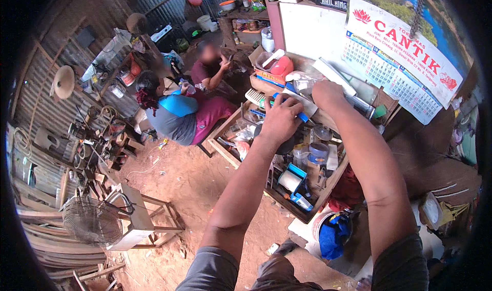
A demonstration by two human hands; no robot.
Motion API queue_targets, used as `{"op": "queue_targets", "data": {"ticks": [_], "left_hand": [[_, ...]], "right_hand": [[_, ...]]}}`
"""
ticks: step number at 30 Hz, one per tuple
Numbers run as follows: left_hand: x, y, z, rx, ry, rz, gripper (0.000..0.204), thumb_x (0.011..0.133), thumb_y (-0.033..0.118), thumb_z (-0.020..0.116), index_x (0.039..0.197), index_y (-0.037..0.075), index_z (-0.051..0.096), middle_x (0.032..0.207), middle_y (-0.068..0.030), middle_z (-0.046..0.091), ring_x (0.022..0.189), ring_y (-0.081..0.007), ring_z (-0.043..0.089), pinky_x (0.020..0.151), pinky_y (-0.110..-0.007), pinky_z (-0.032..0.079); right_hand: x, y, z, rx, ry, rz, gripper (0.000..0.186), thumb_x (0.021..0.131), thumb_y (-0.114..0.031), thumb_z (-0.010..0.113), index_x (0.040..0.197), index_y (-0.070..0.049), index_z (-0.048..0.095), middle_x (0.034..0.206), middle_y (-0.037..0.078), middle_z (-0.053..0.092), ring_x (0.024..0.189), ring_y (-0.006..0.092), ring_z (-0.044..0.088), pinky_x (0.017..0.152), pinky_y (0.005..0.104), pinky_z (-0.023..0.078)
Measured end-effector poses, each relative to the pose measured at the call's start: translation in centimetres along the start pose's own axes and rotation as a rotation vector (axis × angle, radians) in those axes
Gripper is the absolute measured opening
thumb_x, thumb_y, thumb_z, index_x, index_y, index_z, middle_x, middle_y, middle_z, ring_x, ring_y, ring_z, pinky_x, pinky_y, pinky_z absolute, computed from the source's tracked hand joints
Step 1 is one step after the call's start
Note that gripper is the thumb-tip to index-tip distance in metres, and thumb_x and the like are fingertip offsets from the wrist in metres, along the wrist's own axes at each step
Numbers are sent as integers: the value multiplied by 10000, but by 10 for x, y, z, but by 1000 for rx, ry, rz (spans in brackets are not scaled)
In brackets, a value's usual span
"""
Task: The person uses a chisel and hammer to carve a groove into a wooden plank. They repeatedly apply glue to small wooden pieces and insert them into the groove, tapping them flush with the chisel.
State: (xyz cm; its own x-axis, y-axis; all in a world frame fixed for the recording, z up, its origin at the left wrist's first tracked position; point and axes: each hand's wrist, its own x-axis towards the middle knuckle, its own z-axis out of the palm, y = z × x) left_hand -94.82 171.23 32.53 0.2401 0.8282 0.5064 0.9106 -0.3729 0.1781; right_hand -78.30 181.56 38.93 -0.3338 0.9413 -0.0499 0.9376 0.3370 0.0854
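Note:
My left hand is over the wooden drawer tray, its fingers curled round a slim blue object whose kind I cannot make out. Beside those fingers lies a pale brush or comb. My right hand reaches to the back of the bench, next to a clear plastic pack. Its fingertips are hidden, so what it holds is unclear. Below my hands, the tray holds a blue tape dispenser, a round purple-blue container and pliers.
A box with a red round item stands behind the tray. A calendar hangs at right. Two people sit left of the bench, one in a blue-and-grey top. A fan stands lower left; a bucket with blue cloth is below the tray.

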Motion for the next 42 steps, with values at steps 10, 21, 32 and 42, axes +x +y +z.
{"op": "queue_targets", "data": {"ticks": [10, 21, 32, 42], "left_hand": [[-2, 7, -5, -18, 33, -51, 333, 814, 222, 797, 1142, 205, 739, 1309, -37, 658, 1343, -319, 508, 1116, -623, 332], [-18, 38, -24, -16, 47, -154, 760, 803, 253, 810, 1509, 242, 528, 1653, -155, 348, 1561, -413, 255, 1212, -703, 165], [-98, 187, -128, -945, -355, -192, 235, 969, 162, 763, 1118, -19, 749, 906, -97, 766, 840, -154, 721, 760, -327, 560], [-150, 225, -146, -1184, -477, -190, 220, 986, 12, 654, 1194, -45, 692, 883, -100, 773, 739, -126, 719, 671, -290, 569]], "right_hand": [[-32, -7, -20, -6, 241, -75, 214, 934, -125, 603, 1002, -61, 795, 1055, 164, 779, 967, 321, 772, 841, 469, 613], [-118, 71, -19, 667, 555, 32, 223, 944, -214, 724, 1069, -43, 793, 877, 209, 758, 841, 332, 759, 813, 427, 579], [-346, 42, -32, 1374, 183, 34, 196, 1029, -70, 668, 1191, 36, 697, 961, 83, 755, 848, 117, 729, 779, 281, 611], [-420, 51, -28, 1180, 159, -39, 230, 1015, -210, 707, 1101, -5, 764, 889, 103, 777, 803, 130, 735, 711, 298, 589]]}}
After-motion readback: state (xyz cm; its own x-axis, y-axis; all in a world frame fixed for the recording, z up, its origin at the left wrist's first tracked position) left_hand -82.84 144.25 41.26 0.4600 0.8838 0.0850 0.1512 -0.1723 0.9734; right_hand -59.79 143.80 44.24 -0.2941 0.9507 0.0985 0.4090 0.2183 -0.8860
